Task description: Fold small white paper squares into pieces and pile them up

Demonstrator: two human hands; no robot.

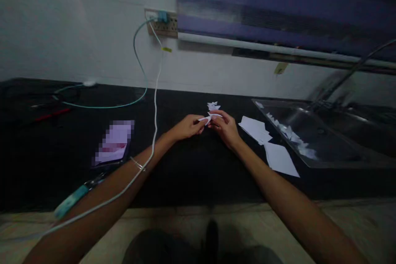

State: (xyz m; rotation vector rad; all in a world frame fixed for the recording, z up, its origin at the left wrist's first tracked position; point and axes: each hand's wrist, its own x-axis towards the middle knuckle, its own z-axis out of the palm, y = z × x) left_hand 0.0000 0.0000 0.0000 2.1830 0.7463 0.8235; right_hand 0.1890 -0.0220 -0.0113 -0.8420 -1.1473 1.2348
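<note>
Between my two hands, over the middle of the black counter, is a small folded white paper piece (205, 120). My left hand (189, 127) pinches its left end between thumb and fingers. On the other side, my right hand (225, 127) grips the right part, fingers bent over it. Just beyond my hands lies a little group of pointed folded paper pieces (213, 106). To the right of my right hand rest two stacks of white paper sheets, a farther stack (254, 129) and a nearer stack (281, 159).
A steel sink (328, 132) with a faucet (355, 68) is at right, folded papers (291, 133) along its left rim. At left are a phone (114, 142) with a blurred screen and a teal strap (71, 201). A white cable (155, 103) crosses above my left forearm from the wall outlet (167, 24).
</note>
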